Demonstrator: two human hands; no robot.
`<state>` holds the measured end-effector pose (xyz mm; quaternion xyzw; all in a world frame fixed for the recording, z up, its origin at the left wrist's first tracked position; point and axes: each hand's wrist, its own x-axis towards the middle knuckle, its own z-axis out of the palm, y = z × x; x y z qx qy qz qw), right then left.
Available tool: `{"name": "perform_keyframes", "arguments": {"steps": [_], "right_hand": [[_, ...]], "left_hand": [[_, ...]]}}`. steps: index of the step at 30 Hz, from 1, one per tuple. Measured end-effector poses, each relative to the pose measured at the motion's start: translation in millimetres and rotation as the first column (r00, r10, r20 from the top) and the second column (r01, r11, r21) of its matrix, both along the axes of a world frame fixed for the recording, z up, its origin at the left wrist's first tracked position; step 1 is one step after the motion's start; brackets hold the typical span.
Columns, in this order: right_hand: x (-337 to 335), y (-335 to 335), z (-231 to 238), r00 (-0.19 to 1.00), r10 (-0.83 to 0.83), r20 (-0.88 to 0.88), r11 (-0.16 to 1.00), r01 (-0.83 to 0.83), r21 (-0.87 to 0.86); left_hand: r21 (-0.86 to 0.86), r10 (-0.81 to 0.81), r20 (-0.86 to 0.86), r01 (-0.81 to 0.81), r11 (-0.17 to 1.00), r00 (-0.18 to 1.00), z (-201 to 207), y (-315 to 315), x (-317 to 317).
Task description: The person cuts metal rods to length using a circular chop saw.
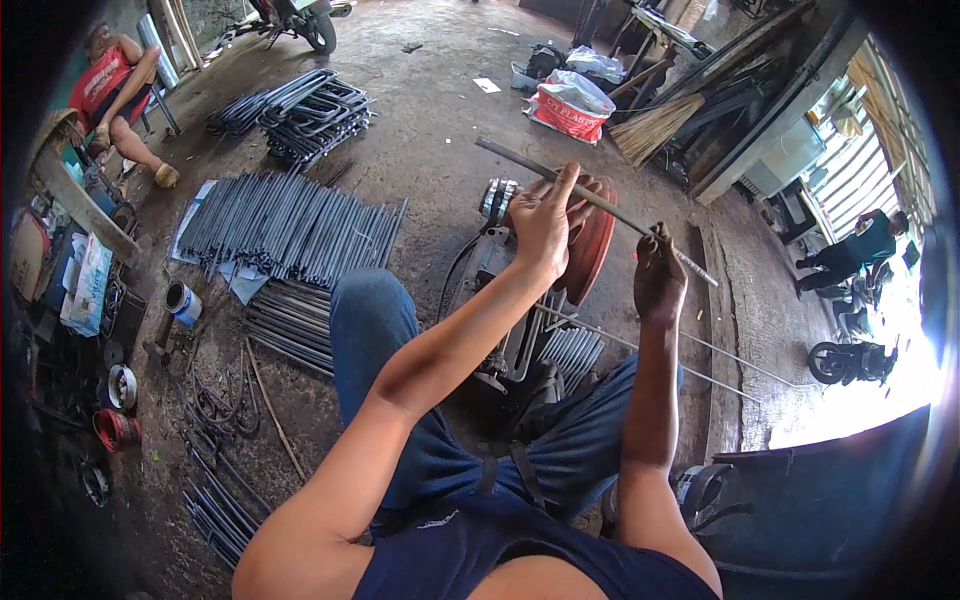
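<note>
The left hand (540,222) is pinching the metal rod (617,212) left of its middle and the right hand (660,275) toward its right end, beyond the knees (368,305), this probably stiff, light piece needing two spaced holds.

Single fisheye view from the wearer's head, facing down and forward, dark shirt (420,560) very close at the lower edge, left hand (543,228) and right hand (660,285) near, above centre, floor (430,130) stretching farther off, lines bowing rimward.
</note>
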<state>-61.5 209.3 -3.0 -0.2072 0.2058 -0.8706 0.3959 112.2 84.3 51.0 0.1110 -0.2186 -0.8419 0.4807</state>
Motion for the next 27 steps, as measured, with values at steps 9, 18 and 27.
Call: {"name": "perform_keyframes", "arguments": {"steps": [9, 18, 27], "right_hand": [[-28, 7, -15, 0.998, 0.031, 0.046, 1.000, -0.031, -0.005], [-26, 8, -15, 0.999, 0.007, 0.041, 0.998, -0.010, 0.067], [-26, 5, -18, 0.998, -0.054, 0.020, 0.998, 0.053, 0.038]], "left_hand": [[-0.165, -0.068, -0.079, 0.054, 0.985, 0.995, -14, 19, -14], [-0.177, -0.001, -0.025, -0.003, 0.984, 1.000, -17, 22, -11], [-0.098, 0.010, -0.006, -0.010, 0.995, 1.000, -17, 12, -5]]}}
